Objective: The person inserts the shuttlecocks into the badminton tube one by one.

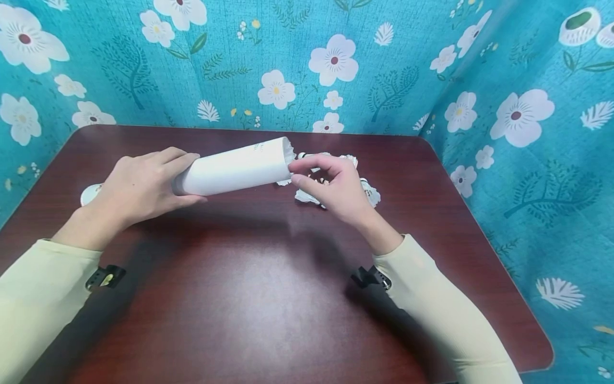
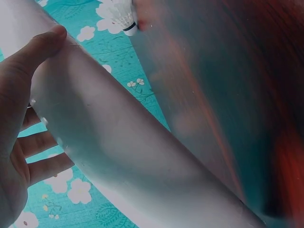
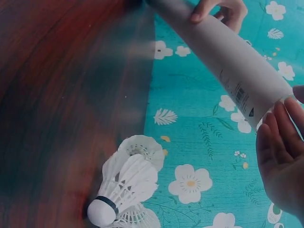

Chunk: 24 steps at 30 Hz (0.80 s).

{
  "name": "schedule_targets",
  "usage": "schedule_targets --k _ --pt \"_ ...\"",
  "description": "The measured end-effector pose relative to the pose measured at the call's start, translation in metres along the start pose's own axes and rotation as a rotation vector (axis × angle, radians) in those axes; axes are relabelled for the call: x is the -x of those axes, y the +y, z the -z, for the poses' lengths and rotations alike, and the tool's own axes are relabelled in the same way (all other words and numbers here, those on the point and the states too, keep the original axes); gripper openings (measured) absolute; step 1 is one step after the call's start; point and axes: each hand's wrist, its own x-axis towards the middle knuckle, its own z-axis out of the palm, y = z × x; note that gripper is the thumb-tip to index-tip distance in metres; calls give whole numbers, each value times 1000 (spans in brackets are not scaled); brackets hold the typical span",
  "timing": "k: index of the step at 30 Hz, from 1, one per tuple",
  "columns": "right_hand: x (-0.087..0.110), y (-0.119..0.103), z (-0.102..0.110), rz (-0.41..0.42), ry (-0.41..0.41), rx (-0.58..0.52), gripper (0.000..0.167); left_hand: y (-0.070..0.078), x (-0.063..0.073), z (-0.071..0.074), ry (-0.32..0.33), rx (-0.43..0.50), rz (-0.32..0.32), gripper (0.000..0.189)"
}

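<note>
A long white shuttlecock tube (image 1: 240, 168) is held tilted above the table, its mouth raised toward the right. My left hand (image 1: 148, 181) grips it round the middle, with the thumb (image 2: 47, 45) along one side; the tube's other end shows beyond this hand. At the mouth, my right hand (image 1: 336, 184) has its fingers (image 3: 287, 123) nearly straight against the rim, with the thumb apart. White feather edges (image 1: 290, 152) show inside the mouth. Behind and beside the right hand lie several white feather shuttlecocks (image 1: 369, 193), partly hidden by it; one shuttlecock (image 3: 128, 185) has a dark band round its base.
The dark red-brown wooden table (image 1: 249, 298) has rounded corners. A teal floral curtain (image 1: 288, 64) hangs along its back and right side. Black straps (image 1: 371, 277) with small cameras sit at both wrists, over pale sleeves.
</note>
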Motion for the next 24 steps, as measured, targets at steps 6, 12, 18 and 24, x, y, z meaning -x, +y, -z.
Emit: schedule_targets --k 6,12,18,24 --pt "1 3 -3 -18 -7 7 22 3 -2 -1 -3 1 -9 78" --pt "-1 4 -11 -19 -55 -50 18 7 -6 -2 1 11 -32 77" --pt "-5 4 -13 7 -57 -32 19 6 -8 -2 -3 -10 -19 77" --pt "-7 4 2 53 50 -24 23 0 -4 -1 -35 -24 17 78"
